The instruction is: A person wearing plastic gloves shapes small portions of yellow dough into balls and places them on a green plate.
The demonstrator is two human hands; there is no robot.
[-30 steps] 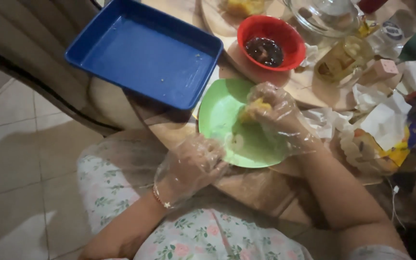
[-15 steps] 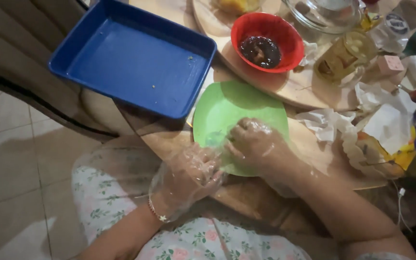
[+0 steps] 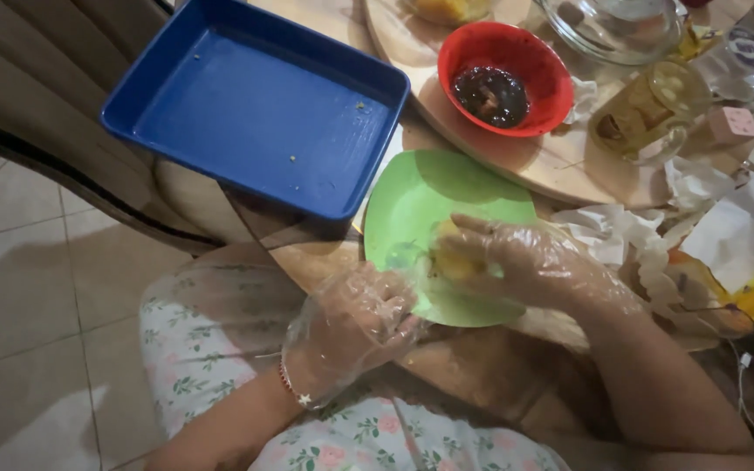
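Both hands wear clear plastic gloves. My right hand (image 3: 517,257) is closed around a yellow lump of dough (image 3: 454,258) over the near part of a green plate (image 3: 434,196). My left hand (image 3: 355,327) hovers at the plate's near left edge, fingers loosely curled, touching the plate rim and close to the dough. Whether it holds anything is hard to tell; it looks empty.
A blue rectangular tray (image 3: 255,109) sits at the far left, partly off the round wooden table (image 3: 482,349). A red bowl (image 3: 534,74) of dark filling, a glass mug (image 3: 647,109), a glass bowl (image 3: 613,26) and crumpled paper (image 3: 647,240) crowd the right.
My right hand has drawn the yellow dough from the plate's far right to its near side. My left hand has risen from my lap to the plate's rim.
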